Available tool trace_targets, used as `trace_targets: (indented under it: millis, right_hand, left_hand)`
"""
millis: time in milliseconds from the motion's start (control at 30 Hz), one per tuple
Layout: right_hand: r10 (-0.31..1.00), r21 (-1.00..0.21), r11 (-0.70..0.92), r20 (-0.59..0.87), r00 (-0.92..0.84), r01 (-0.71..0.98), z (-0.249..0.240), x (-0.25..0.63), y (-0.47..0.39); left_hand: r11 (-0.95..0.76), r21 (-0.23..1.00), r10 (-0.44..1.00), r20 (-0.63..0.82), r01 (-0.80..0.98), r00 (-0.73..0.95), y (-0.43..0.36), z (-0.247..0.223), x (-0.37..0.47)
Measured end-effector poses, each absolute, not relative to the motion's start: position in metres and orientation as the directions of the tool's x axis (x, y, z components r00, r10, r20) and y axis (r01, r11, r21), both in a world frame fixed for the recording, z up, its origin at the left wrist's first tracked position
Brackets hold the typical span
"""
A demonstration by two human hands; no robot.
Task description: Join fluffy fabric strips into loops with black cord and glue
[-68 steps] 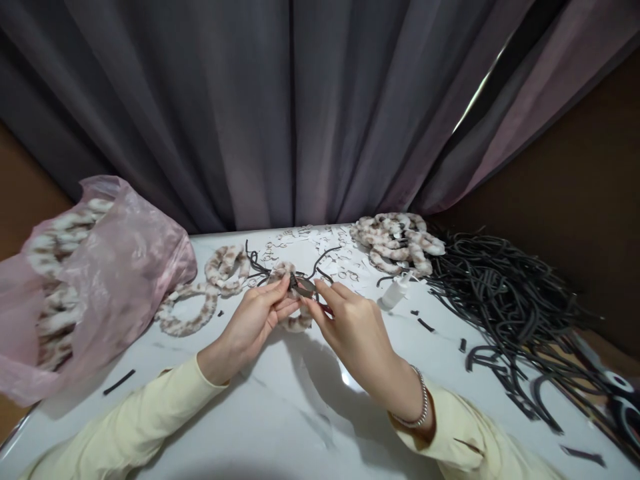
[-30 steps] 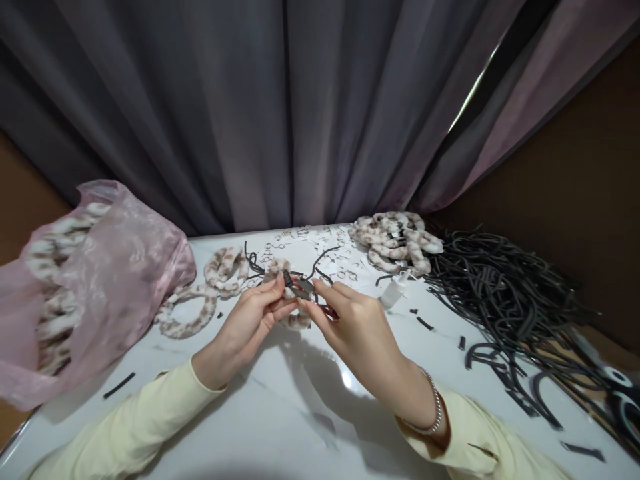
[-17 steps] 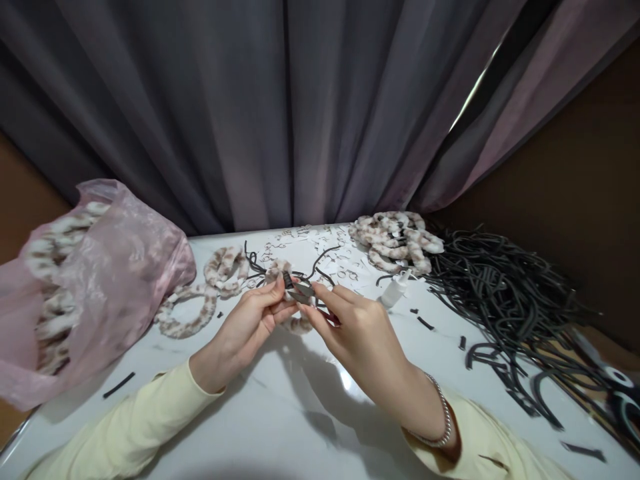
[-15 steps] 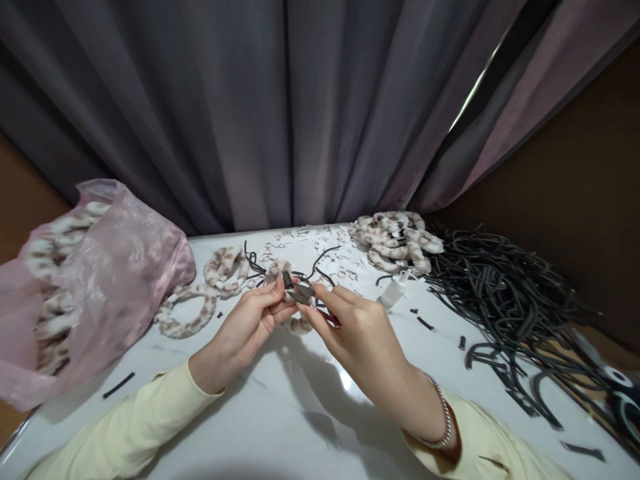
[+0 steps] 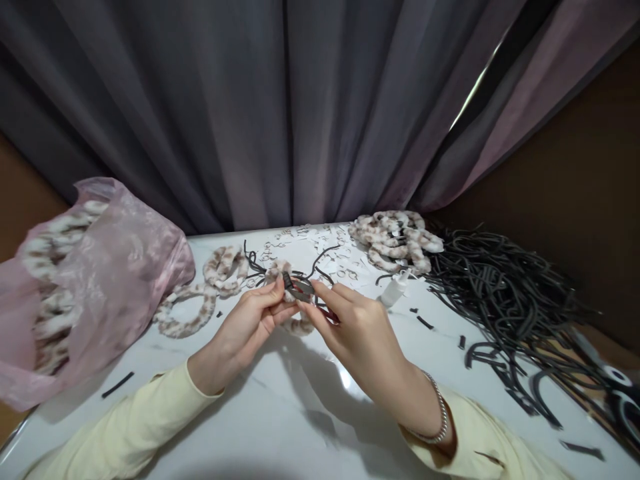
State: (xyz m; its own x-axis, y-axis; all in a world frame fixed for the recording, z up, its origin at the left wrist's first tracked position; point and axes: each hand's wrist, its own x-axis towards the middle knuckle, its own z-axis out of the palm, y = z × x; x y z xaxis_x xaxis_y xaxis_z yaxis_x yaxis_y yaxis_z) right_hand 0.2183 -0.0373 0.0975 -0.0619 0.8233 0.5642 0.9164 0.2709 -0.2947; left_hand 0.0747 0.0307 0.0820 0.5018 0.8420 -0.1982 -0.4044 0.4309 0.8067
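Observation:
Raised over the middle of the table, my left hand (image 5: 257, 317) pinches a white-and-brown furry ring (image 5: 278, 269) between thumb and fingers. A short black piece (image 5: 287, 280) stands up from the ring beside my thumb. My right hand (image 5: 350, 317) is closed around small thread snips (image 5: 303, 288), whose dark blades lie close together with their tips at the black piece. My fingers cover most of the handle. Part of the furry ring hangs below my hands. Whether the blades touch the black piece, I cannot tell.
Left are loose furry rings (image 5: 190, 313) and a pink plastic bag (image 5: 130, 260) of furry pieces. Behind lie small scattered clear bits (image 5: 320, 237). To the right are a white bottle (image 5: 395, 290), furry rings (image 5: 400, 247), a heap of black tubes (image 5: 500, 287) and scissors (image 5: 617, 377).
The blades of the snips, apart half a second ago, have come together beside the black piece. Both hands have stayed almost in place.

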Motion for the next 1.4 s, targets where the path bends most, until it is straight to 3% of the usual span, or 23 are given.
trace_targets:
  millis: [233,500,667,767,967,1067,1233,1333,1400]
  right_hand:
    - [0.841,-0.260,0.214,0.539,-0.043,0.942,0.088,0.213,-0.033]
    - [0.903,-0.343,0.151,0.430,0.012,0.927,0.087,0.211,-0.023]
    - [0.950,-0.377,0.173,0.309,-0.053,0.910,0.112,0.231,-0.043]
    - [0.957,-0.350,0.148,0.285,-0.045,0.925,0.111,0.248,-0.064]
    - [0.991,-0.414,-0.055,0.092,0.102,0.908,0.047,0.274,-0.114]
    - [0.971,-0.403,-0.105,0.158,0.182,0.909,0.015,0.281,-0.134]
    - [0.897,-0.235,-0.094,0.402,0.185,0.967,-0.002,0.286,-0.144]
    - [0.891,-0.149,-0.093,0.430,0.149,0.984,-0.001,0.287,-0.142]
    - [0.894,-0.156,-0.087,0.424,0.146,0.984,-0.001,0.288,-0.140]
  left_hand:
    - [0.399,0.829,0.864,-0.196,-0.393,0.464,0.033,0.072,0.076]
    - [0.362,0.858,0.877,-0.181,-0.364,0.445,0.046,0.066,0.077]
    - [0.518,0.791,0.795,-0.306,-0.324,0.524,0.054,0.075,0.062]
    - [0.658,0.714,0.660,-0.395,-0.238,0.638,0.046,0.071,0.042]
    - [0.604,0.785,0.561,-0.299,-0.135,0.772,0.013,0.035,-0.009]
    - [0.533,0.845,0.544,-0.301,-0.046,0.783,0.012,0.019,-0.029]
    - [0.430,0.903,0.625,-0.290,-0.009,0.725,0.019,0.015,-0.039]
    - [0.276,0.959,0.707,-0.248,0.064,0.662,0.017,0.018,-0.035]
    - [0.155,0.978,0.798,-0.207,0.139,0.566,0.015,0.018,-0.034]
